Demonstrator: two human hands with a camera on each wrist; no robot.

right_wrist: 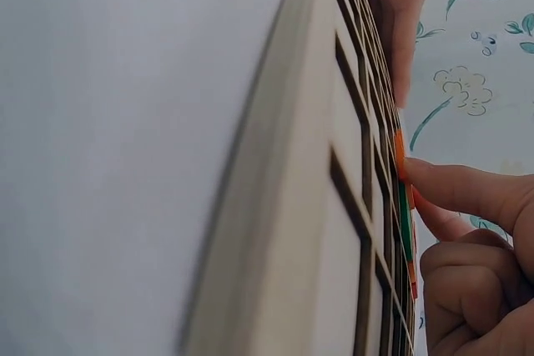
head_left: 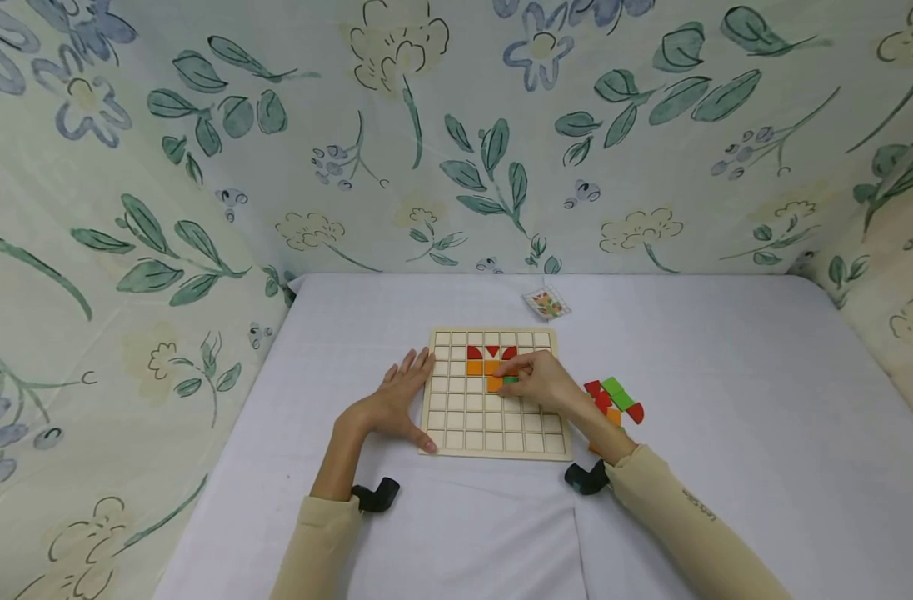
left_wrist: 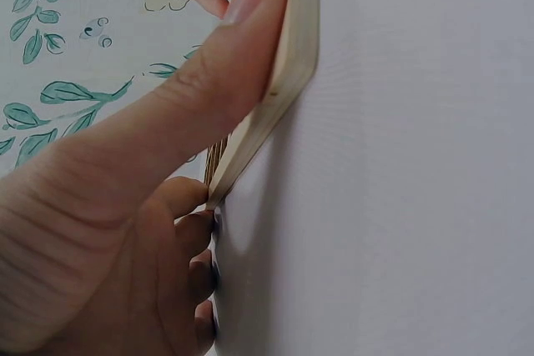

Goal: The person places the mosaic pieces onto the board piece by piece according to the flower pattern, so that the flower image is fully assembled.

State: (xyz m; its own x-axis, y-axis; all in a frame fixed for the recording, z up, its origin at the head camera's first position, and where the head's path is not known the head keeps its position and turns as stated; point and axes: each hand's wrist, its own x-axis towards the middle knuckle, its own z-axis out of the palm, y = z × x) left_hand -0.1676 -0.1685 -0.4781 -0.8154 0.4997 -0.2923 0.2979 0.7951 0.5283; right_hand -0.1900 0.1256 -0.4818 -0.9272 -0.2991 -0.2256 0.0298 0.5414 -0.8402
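A wooden grid board (head_left: 456, 421) lies on the white-covered table. Spread along its left side, my left hand (head_left: 396, 400) touches the edge with its fingertips, and the thumb rests at the near left corner; the left wrist view shows the thumb (left_wrist: 225, 64) against the rim. My right hand (head_left: 542, 379) reaches over the board from the right, thumb and index finger pinching an orange square tile (head_left: 494, 384) in the grid. Beside it a green tile (head_left: 511, 381) is partly covered by the fingers. Red pieces (head_left: 492, 351) and orange squares (head_left: 475, 367) fill cells farther up.
Loose red, green and orange tiles (head_left: 614, 392) lie right of the board, partly under the right forearm. A small patterned card (head_left: 546, 302) sits beyond the board's far edge. Floral cloth (head_left: 494, 167) hangs behind the table.
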